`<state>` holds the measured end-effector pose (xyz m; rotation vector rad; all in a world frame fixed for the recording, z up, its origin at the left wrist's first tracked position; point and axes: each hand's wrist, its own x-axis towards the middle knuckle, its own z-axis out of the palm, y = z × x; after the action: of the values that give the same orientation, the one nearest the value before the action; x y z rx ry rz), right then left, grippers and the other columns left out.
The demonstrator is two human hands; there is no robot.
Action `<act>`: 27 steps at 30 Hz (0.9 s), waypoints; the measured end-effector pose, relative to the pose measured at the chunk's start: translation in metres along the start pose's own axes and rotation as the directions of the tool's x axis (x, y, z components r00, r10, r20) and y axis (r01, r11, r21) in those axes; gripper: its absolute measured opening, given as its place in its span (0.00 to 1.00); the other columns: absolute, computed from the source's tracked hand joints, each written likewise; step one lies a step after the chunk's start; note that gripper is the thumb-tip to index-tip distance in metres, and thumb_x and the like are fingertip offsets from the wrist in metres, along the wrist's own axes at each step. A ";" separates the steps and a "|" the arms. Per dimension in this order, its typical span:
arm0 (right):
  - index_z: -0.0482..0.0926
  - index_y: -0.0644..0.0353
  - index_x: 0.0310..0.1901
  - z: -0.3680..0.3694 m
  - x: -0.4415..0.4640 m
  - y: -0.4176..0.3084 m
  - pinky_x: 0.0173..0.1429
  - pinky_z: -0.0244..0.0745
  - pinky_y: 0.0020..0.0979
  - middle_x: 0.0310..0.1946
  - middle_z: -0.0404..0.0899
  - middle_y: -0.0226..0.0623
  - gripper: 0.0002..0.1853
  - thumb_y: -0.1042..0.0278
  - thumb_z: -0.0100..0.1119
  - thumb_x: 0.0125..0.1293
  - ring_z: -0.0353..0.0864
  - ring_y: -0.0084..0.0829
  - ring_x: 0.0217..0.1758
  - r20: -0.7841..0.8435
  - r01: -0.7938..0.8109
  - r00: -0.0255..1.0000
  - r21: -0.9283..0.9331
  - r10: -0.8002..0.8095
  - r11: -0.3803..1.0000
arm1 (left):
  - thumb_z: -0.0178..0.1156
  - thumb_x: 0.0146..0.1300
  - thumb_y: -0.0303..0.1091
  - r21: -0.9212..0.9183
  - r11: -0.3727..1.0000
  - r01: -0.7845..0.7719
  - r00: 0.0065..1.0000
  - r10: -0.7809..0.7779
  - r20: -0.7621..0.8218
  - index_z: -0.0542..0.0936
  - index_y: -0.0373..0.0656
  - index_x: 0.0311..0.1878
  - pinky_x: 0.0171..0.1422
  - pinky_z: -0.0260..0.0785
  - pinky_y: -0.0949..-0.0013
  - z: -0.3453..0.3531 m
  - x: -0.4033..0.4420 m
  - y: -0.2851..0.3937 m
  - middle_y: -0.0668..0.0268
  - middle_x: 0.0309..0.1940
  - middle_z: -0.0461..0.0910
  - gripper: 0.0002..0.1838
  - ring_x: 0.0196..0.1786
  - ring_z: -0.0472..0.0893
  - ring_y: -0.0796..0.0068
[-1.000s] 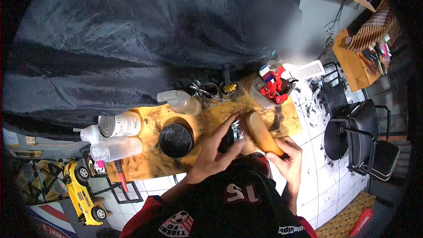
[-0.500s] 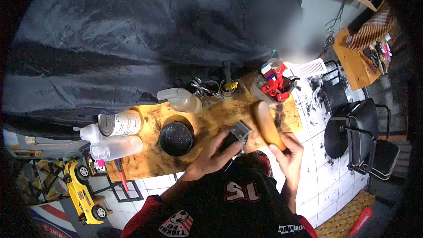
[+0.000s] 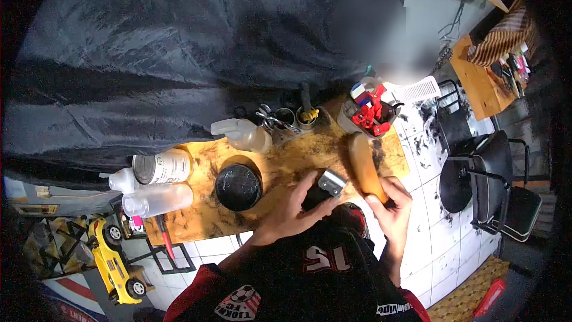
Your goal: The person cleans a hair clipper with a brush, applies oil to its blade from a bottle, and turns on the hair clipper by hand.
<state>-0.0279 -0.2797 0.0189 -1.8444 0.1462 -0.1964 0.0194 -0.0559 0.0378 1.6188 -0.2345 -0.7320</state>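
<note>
My left hand (image 3: 304, 206) is wrapped round a hair clipper (image 3: 332, 183), whose shiny metal head faces up and to the right over the wooden table (image 3: 286, 173). The clipper's dark body is mostly hidden by the fingers. In my right hand (image 3: 390, 206) is an orange-brown brush (image 3: 364, 167), gripped at its lower end and pointing up and slightly left. A small gap separates the brush from the clipper. To the left of my left hand sits a round black bowl (image 3: 238, 187).
Behind are a spray bottle (image 3: 243, 135), scissors (image 3: 276, 119) and a bin of red clips (image 3: 372, 113). Clear bottle (image 3: 158, 200) and a can (image 3: 161, 167) lie at the left. A yellow toy car (image 3: 114, 262) is lower left; a black chair (image 3: 497, 185) stands right.
The clipper has been turned in my left hand, so its metal head now shows. My right hand has moved the brush slightly right, away from the clipper.
</note>
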 end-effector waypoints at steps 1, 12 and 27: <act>0.81 0.67 0.43 -0.002 -0.001 0.003 0.43 0.72 0.30 0.35 0.80 0.43 0.21 0.69 0.74 0.47 0.78 0.33 0.37 0.000 -0.001 1.000 0.001 0.001 1.000 | 0.61 0.63 0.39 0.056 0.997 -0.061 0.995 0.065 -0.071 0.70 0.38 0.56 0.45 0.71 0.70 0.003 0.002 0.001 0.59 0.41 0.80 0.22 0.43 0.80 0.73; 0.81 0.70 0.42 0.007 0.006 -0.003 0.42 0.72 0.29 0.35 0.80 0.42 0.20 0.66 0.73 0.49 0.79 0.33 0.37 -0.045 0.045 0.998 -0.128 -0.051 0.991 | 0.69 0.56 0.38 0.287 0.942 -0.171 0.949 0.236 -0.208 0.75 0.37 0.54 0.50 0.71 0.72 0.003 0.002 -0.001 0.61 0.40 0.82 0.25 0.43 0.81 0.75; 0.80 0.69 0.43 -0.003 0.001 -0.003 0.43 0.72 0.30 0.35 0.80 0.43 0.22 0.67 0.75 0.47 0.78 0.33 0.36 0.040 0.000 0.999 0.048 -0.002 0.999 | 0.69 0.54 0.36 0.377 0.909 -0.179 0.941 0.271 -0.205 0.79 0.40 0.51 0.49 0.72 0.72 0.004 0.005 0.005 0.64 0.40 0.83 0.21 0.42 0.81 0.78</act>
<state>-0.0274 -0.2823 0.0225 -1.7999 0.1124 -0.1623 0.0218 -0.0629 0.0406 1.9686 -0.3791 -0.3063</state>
